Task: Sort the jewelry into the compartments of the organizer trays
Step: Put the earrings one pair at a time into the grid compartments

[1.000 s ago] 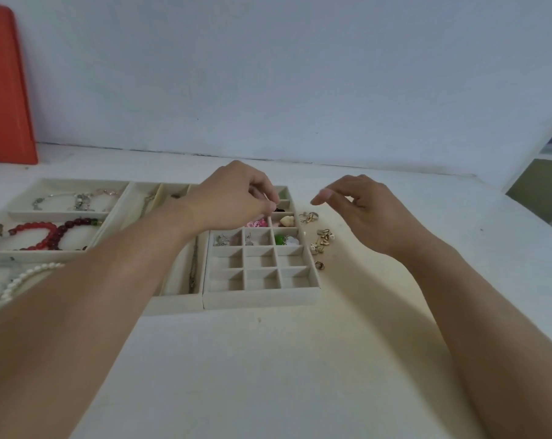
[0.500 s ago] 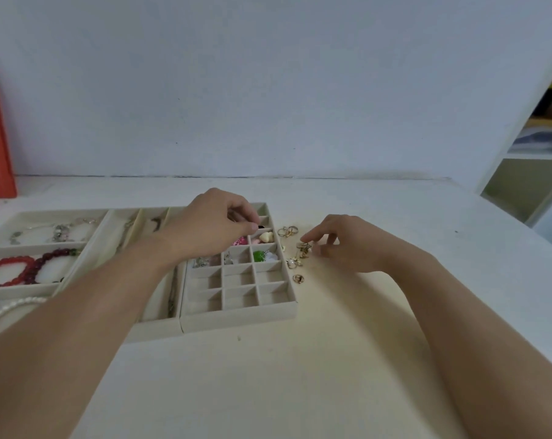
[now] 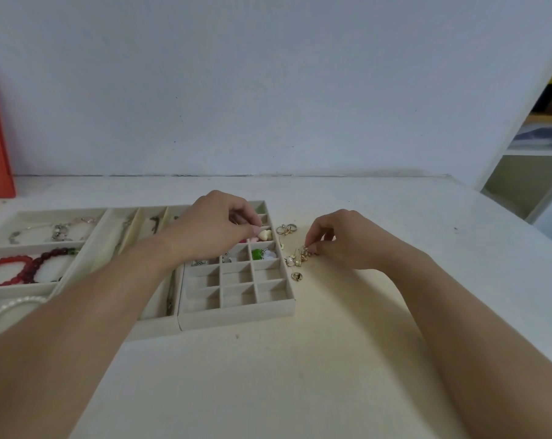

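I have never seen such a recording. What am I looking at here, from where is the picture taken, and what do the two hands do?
There is no machine here. A person wears a camera on the head, so the picture looks forward and down along both bare arms onto a pale table.

On the left, beige trays lie side by side. The grid tray has many small compartments; a few hold small pieces, such as a green one. The trays further left hold a red bracelet and a pearl strand.

Right of the grid tray, a small pile of gold earrings lies loose on the table.

The right hand pinches one piece from this pile. The left hand is over the far compartments, fingers curled; whether its grip holds anything, I cannot tell.
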